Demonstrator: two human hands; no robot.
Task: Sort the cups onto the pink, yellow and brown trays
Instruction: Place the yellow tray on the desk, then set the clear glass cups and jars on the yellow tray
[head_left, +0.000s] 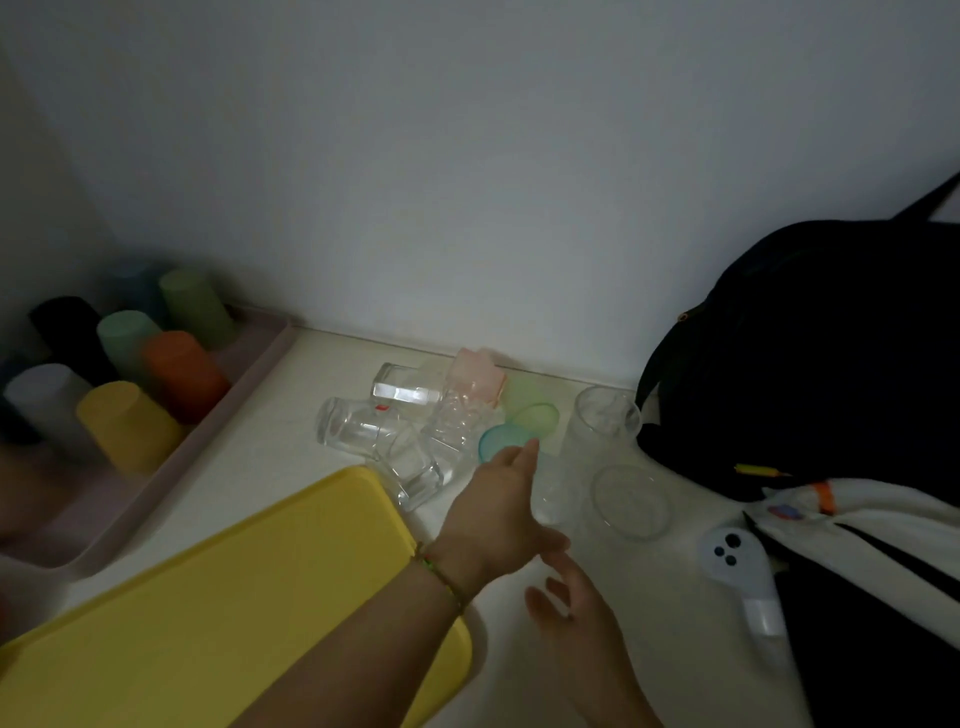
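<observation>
In the head view, we see the white countertop (270, 415) running to a pale wall (467, 156) at its far edge. A black fabric bag (805, 353) closes off the right of the frame. Below it lies a white handheld device with three dark dots (731, 558). The bare counter is a strip between the two trays and a patch at lower centre around the hands.

The shallow pink plastic tray (254, 358) sits at the left, its long rim angled toward the lower left. The flat yellow plastic tray (234, 597) fills the lower left, its rounded corner just beside the heap of clear glass tumblers (384, 436) lying on their sides at centre.

On the pink tray stand opaque plastic cups, upside down: black (67, 332), mint (127, 332), orange (182, 374), yellow (130, 426), white (47, 400) and olive (195, 306).

Behind the heap lies a pale pink cup (475, 374). To its right, a translucent green cup (535, 415) and a translucent teal cup (496, 441) lie on their sides. An upright tall clear tumbler (602, 421) and a low clear cup (631, 501) stand near the bag.

Our left hand (498, 509), a beaded band at the wrist, reaches across the yellow tray's corner. Its fingers are stretched out, tips at the teal cup's rim, gripping nothing. Our right hand (569, 605) hangs below it, fingers loose and holding nothing.
</observation>
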